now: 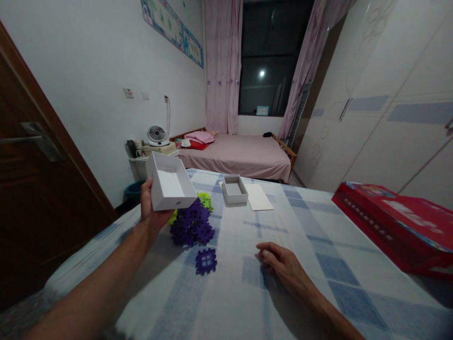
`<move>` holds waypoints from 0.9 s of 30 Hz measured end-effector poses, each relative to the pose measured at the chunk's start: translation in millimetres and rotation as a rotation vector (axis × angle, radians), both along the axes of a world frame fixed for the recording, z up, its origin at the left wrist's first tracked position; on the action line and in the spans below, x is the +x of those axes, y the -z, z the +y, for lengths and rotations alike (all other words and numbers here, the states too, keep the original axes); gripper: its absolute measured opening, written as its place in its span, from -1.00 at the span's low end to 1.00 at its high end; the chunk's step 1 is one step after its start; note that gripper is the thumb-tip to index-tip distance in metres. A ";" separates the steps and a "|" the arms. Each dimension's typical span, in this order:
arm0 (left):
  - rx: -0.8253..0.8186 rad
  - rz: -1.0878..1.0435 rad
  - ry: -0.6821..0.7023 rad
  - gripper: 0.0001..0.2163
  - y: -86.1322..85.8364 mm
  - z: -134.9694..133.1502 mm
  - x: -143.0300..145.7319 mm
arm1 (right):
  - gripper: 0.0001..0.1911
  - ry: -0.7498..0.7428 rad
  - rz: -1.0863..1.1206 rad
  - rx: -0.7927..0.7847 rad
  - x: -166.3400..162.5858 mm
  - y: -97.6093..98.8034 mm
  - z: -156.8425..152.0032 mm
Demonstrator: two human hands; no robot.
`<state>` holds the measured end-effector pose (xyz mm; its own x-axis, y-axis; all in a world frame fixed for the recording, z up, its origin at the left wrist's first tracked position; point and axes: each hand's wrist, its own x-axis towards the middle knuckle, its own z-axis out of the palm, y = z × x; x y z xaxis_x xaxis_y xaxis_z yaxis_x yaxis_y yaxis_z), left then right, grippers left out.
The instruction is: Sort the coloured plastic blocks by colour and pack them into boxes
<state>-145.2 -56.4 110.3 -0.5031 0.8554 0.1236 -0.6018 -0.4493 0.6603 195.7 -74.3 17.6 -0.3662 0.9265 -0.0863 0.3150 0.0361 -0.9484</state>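
Note:
My left hand (149, 208) grips a white open-topped box (173, 200) by its left side and underside, tilted so its bare inside faces me. Just beyond and below the box lies a heap of purple plastic interlocking pieces (193, 226), with yellow-green pieces (205, 200) behind. One purple square piece (206, 261) lies apart, nearer to me. My right hand (279, 264) rests on the tablecloth, fingers loosely bent and holding nothing. Farther back stand a smaller white box (238, 199) with a grey inside and a flat white sheet (260, 197) beside it.
A blue-and-white checked cloth (226, 302) covers the table. A large red box (396, 222) sits at the right edge. Past the table are a bed (247, 153), a small fan (157, 135) on a stand, a wooden door (42, 189) and a wardrobe (382, 127).

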 end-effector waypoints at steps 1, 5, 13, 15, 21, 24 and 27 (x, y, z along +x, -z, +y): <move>-0.002 -0.005 0.041 -0.70 -2.0 -3.4 7.7 | -0.61 0.002 0.017 -0.014 -1.6 -3.4 -1.9; -0.062 -0.044 0.239 -0.70 -2.0 -17.2 57.2 | -0.47 -0.044 0.129 -0.104 -13.6 -29.2 -16.4; -0.255 -0.050 0.691 -0.47 46.1 -24.5 156.6 | -0.54 -0.103 0.411 -0.289 -24.6 -49.2 -31.3; -0.259 -0.019 0.744 -0.44 53.1 -25.0 169.4 | -0.61 0.004 0.433 -0.291 -15.0 -39.5 -23.8; -0.264 0.257 0.690 -0.46 75.5 -28.6 184.0 | -0.69 0.239 0.279 -0.160 36.3 -27.6 40.9; -0.323 0.302 0.686 -0.41 87.9 -25.8 184.3 | -0.68 0.301 0.034 -0.034 52.1 -33.0 87.2; -0.327 0.334 0.710 -0.39 92.9 -22.3 183.0 | -0.54 0.281 -0.158 0.103 53.2 -33.0 125.4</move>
